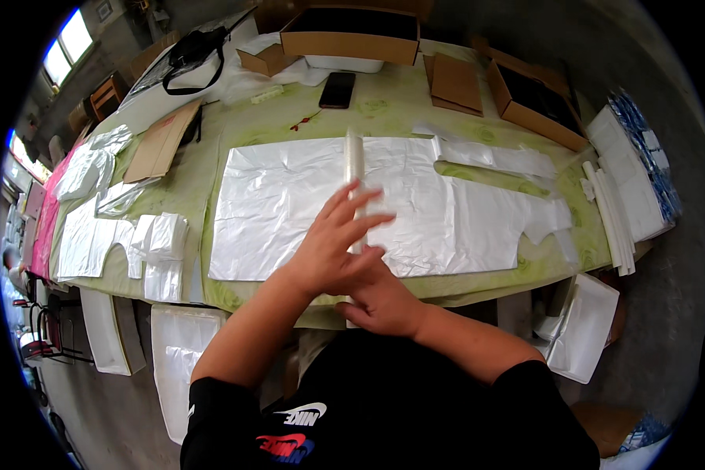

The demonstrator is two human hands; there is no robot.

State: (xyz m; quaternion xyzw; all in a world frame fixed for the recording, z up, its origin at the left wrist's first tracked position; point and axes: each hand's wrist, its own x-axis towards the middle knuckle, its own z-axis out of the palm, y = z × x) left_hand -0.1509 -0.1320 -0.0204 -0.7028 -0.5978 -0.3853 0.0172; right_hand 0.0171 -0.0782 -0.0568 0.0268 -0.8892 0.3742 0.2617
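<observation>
A large white plastic bag (274,200) lies flat across the table, its cut-out handle end (544,215) toward the right. A translucent pale roll (355,157) runs lengthwise over its middle, pointing away from me. My left hand (333,243) is over the roll, fingers spread toward the right and slightly blurred. My right hand (388,298) is close below it, overlapping its palm side, near the roll's near end. Its thumb points left, while the other fingers are mostly hidden by the left hand. Whether either hand grips the roll does not show.
Smaller folded white bags (94,239) lie at the left, beside a brown cardboard piece (163,141). A phone (337,90), an open cardboard box (348,35) and another box (536,102) sit along the back. White rolls (609,219) line the right edge. White bins (184,368) stand below.
</observation>
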